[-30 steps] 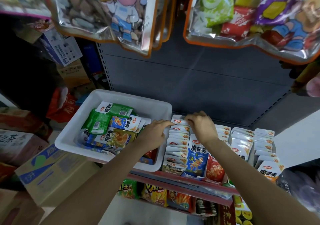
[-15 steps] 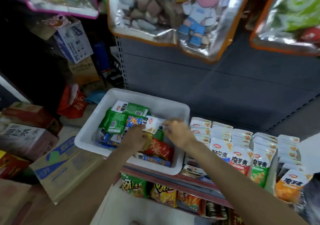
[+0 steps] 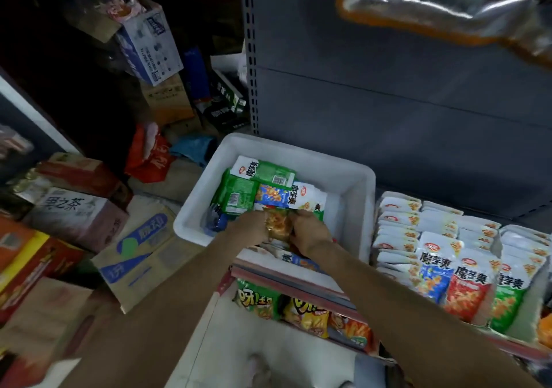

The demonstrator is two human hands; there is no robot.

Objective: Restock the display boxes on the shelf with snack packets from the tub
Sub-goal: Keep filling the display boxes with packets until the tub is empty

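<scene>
Both my hands, left (image 3: pixel 249 226) and right (image 3: pixel 310 232), now grip an orange packet (image 3: pixel 277 223) in the tub (image 3: pixel 358 184); next, lift it toward the display boxes (image 3: pixel 448 256).

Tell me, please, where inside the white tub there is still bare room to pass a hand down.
The white tub shows bare floor along its right wall, beside the blue and white packet, and a bare strip along the back wall. The left and middle are crowded with green packets. Both hands, left hand and right hand, hold an orange packet at the front.
</scene>
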